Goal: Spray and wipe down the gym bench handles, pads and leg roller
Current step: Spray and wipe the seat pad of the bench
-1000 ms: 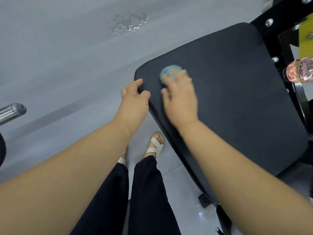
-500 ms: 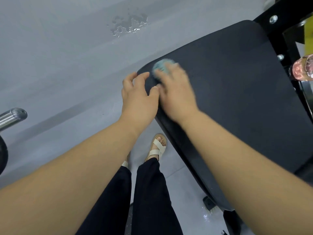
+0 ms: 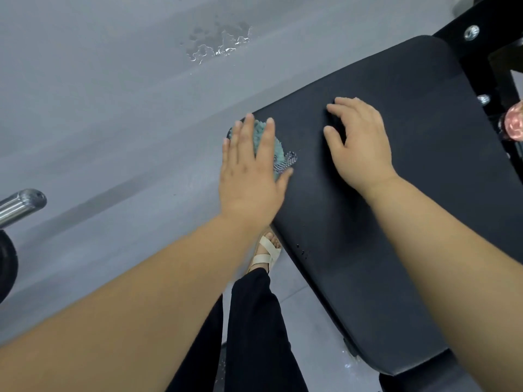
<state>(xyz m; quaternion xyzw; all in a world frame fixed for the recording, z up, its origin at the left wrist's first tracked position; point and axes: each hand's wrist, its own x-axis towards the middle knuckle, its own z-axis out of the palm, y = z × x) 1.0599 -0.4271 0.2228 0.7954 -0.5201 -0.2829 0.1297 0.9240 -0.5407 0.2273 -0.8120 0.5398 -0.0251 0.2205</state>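
The black bench pad (image 3: 396, 210) runs from the centre to the right of the head view. A teal fluffy cloth (image 3: 278, 152) lies on the pad's near-left corner. My left hand (image 3: 252, 176) lies flat on top of the cloth with straight fingers, pressing it against the pad. My right hand (image 3: 359, 142) hovers over the middle of the pad, a little to the right of the cloth, with loosely curled fingers and nothing in it. A pink bottle (image 3: 513, 124) shows at the right edge.
The black bench frame (image 3: 478, 21) with bolts rises at the top right. A chrome bar end (image 3: 22, 205) and a black weight plate (image 3: 7, 267) sit at the left edge. A wet patch (image 3: 218, 43) marks the grey floor. My sandalled foot (image 3: 266, 253) stands beside the pad.
My right hand let go of the cloth and moved right over the pad. My left hand left the pad's corner and came down flat on the cloth.
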